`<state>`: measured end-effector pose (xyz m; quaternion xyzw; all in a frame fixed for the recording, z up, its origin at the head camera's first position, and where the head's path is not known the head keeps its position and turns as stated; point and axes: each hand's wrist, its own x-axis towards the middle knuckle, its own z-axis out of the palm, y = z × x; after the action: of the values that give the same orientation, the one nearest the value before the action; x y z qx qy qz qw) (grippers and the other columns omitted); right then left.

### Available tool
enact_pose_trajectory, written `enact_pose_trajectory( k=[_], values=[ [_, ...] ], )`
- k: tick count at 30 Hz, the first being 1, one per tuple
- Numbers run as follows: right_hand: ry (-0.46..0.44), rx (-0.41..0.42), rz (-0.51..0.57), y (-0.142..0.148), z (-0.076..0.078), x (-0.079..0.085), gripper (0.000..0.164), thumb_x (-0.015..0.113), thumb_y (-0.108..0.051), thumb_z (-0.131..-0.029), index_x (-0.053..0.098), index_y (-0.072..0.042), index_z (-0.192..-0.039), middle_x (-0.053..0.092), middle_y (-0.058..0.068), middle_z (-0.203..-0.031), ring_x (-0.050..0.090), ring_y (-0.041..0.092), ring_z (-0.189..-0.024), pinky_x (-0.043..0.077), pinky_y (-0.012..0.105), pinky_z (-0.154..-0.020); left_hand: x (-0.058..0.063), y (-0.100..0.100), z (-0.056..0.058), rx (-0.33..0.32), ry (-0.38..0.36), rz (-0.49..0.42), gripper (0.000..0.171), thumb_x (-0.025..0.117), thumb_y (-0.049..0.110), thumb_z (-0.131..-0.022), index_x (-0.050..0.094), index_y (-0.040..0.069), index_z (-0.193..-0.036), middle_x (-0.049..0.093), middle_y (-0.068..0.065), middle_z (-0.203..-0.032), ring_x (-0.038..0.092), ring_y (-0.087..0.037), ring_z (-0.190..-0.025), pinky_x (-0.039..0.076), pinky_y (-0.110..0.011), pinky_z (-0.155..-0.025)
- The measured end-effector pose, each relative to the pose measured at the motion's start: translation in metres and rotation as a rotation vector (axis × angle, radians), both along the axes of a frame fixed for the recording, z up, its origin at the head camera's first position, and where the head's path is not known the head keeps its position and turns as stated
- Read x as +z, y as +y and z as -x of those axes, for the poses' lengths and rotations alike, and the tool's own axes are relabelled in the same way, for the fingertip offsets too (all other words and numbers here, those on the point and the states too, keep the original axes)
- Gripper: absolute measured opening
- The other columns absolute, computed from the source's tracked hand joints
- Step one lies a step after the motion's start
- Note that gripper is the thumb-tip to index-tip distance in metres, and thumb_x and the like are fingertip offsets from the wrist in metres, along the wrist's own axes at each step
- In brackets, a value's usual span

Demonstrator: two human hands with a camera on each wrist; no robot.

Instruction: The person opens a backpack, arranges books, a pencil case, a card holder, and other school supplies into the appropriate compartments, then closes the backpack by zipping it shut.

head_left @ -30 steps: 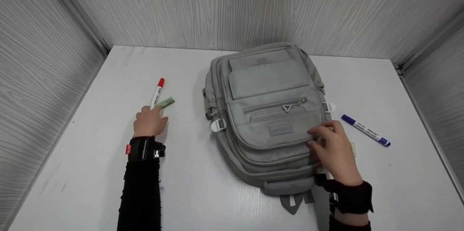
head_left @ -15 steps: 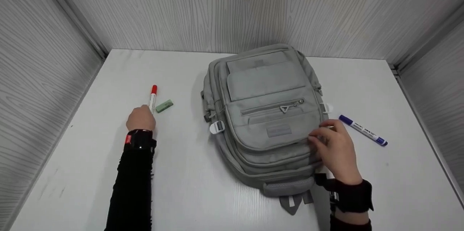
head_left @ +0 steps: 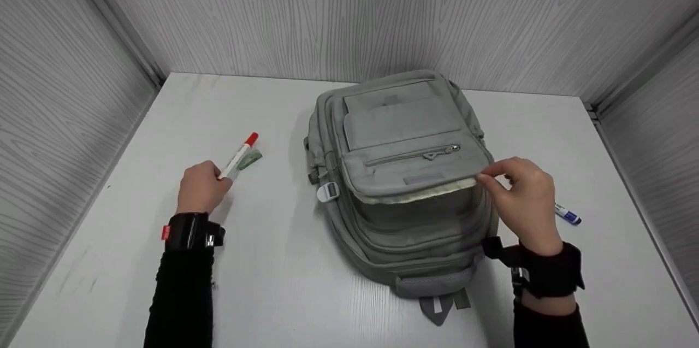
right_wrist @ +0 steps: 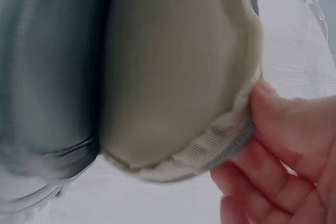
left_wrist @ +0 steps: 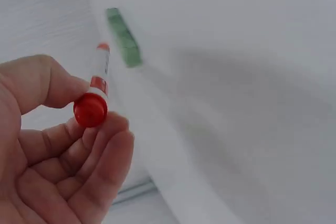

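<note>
In the head view my left hand (head_left: 202, 188) pinches a white marker with a red cap (head_left: 238, 157). The left wrist view shows the marker's red end (left_wrist: 90, 110) between thumb and fingers. A green block (left_wrist: 124, 37), like an eraser, lies on the table just past the marker. My right hand (head_left: 523, 198) pinches the lower right edge of the front panel on a grey backpack (head_left: 404, 118). That panel is lifted, so the compartment gapes. Seen from the right wrist, thumb and fingers grip the panel's edge, and its beige lining (right_wrist: 173, 72) shows.
A blue-capped marker (head_left: 568, 214) lies on the white table (head_left: 284, 293) to the right, partly hidden behind my right hand. Wood-grain panels (head_left: 349, 15) enclose the table at the back and on both sides. A white buckle (head_left: 328, 192) sits on the backpack's left side.
My right hand has raised the backpack's front panel, opening the compartment. My left hand has drawn back left, and the red-capped marker has tilted to the right in its grip.
</note>
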<state>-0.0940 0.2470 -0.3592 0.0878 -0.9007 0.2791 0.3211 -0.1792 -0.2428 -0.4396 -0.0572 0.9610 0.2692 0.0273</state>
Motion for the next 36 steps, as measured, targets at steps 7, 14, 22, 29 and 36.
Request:
enact_pose_trajectory(
  k=[7, 14, 22, 29, 36],
  values=[
    [-0.009, -0.121, 0.111, -0.006, 0.015, 0.019, 0.010, 0.077, -0.001, -0.081, 0.070, 0.005, -0.076, 0.069, 0.019, -0.070, 0.039, -0.020, -0.065, 0.032, 0.011, -0.065, 0.040, 0.054, -0.075, -0.295, 0.048, -0.255, 0.015, 0.064, 0.002, -0.087, 0.069, -0.001, -0.102, 0.070, -0.011, -0.089, 0.065, -0.015, -0.079, 0.053, -0.023, -0.065],
    [-0.037, -0.188, 0.155, -0.006, 0.027, 0.028, 0.011, 0.076, -0.004, -0.084, 0.071, 0.004, -0.078, 0.069, 0.022, -0.071, 0.035, -0.023, -0.061, 0.030, 0.017, -0.065, 0.020, 0.133, -0.075, -0.379, 0.092, -0.445, 0.012, 0.064, 0.002, -0.085, 0.070, 0.002, -0.095, 0.069, -0.008, -0.083, 0.061, -0.010, -0.073, 0.050, -0.021, -0.066],
    [-0.052, -0.140, 0.146, -0.008, 0.029, 0.016, 0.012, 0.077, -0.004, -0.082, 0.070, 0.004, -0.076, 0.068, 0.019, -0.068, 0.036, -0.019, -0.061, 0.031, 0.016, -0.063, 0.000, 0.190, -0.049, -0.210, 0.257, -0.532, 0.010, 0.067, 0.008, -0.089, 0.070, 0.000, -0.095, 0.072, -0.015, -0.090, 0.069, -0.022, -0.081, 0.055, -0.031, -0.072],
    [-0.030, -0.145, 0.151, -0.004, 0.026, 0.010, 0.010, 0.077, -0.002, -0.081, 0.070, 0.004, -0.077, 0.069, 0.019, -0.069, 0.036, -0.022, -0.062, 0.031, 0.016, -0.064, -0.004, 0.221, -0.028, -0.171, 0.580, -0.424, 0.019, 0.075, 0.016, -0.087, 0.058, 0.007, -0.084, 0.066, -0.008, -0.075, 0.062, -0.019, -0.064, 0.045, -0.025, -0.061],
    [-0.019, -0.130, 0.146, -0.001, 0.023, 0.005, 0.011, 0.079, -0.002, -0.080, 0.070, 0.004, -0.076, 0.069, 0.019, -0.069, 0.037, -0.023, -0.062, 0.031, 0.013, -0.063, -0.013, 0.228, -0.014, -0.105, 0.653, -0.268, 0.027, 0.076, 0.014, -0.084, 0.050, 0.010, -0.076, 0.048, -0.006, -0.058, 0.050, -0.021, -0.050, 0.025, -0.024, -0.051]
  ],
)
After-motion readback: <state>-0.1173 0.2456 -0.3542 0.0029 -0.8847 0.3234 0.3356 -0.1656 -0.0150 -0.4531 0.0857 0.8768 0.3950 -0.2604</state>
